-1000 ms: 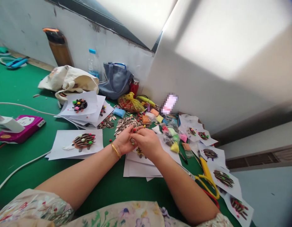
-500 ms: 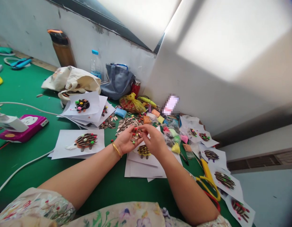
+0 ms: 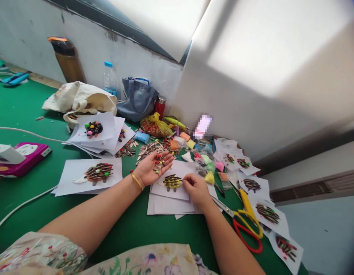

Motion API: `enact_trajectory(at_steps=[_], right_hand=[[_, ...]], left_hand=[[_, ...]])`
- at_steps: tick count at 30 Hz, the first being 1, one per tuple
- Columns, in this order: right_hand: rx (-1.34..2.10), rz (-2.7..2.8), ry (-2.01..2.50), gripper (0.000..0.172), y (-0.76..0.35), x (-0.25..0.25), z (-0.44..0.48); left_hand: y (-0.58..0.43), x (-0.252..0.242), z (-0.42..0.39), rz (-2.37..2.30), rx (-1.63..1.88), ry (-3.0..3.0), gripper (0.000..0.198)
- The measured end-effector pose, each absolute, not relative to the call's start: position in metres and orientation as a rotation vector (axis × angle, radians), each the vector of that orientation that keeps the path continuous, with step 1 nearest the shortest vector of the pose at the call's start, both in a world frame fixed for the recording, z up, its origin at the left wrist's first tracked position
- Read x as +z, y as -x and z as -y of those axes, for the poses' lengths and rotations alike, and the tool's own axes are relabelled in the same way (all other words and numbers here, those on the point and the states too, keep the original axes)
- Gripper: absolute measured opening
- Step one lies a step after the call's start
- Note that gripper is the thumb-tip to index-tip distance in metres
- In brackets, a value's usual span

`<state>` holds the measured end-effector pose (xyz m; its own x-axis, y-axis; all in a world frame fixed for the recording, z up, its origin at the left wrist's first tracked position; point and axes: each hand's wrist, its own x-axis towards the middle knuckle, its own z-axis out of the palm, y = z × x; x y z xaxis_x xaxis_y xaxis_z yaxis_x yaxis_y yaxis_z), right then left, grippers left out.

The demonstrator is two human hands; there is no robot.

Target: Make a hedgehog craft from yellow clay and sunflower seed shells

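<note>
The right hand's [image 3: 198,190] thumb and fingertips are pinched together at the right edge of a yellow-and-black seed hedgehog [image 3: 172,183], which lies on stacked white paper [image 3: 173,205]; whether they grip a seed is too small to tell. The left hand [image 3: 149,168] is palm up, fingers spread, cupping sunflower seeds and small coloured balls [image 3: 157,172]. Beyond it lies a sunflower-seed pile [image 3: 148,150]; red-and-yellow-handled scissors [image 3: 234,214] lie beside the right forearm.

Yellow spiny hedgehog [image 3: 172,182], flat on paper [image 3: 178,195], seeds [image 3: 158,164], coloured balls [image 3: 157,172] in left hand [image 3: 149,168]
</note>
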<state>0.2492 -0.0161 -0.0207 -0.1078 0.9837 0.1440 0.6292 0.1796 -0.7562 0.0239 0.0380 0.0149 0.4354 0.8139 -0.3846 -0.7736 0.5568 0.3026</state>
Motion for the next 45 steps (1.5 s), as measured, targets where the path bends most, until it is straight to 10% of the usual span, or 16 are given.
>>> enact_trajectory(at_steps=[45], right_hand=[[0.205,2.274,1.244,0.016,-0.177,0.038,-0.021]], left_hand=[[-0.027,0.011,-0.035,-0.403,0.897,-0.145,0.046]])
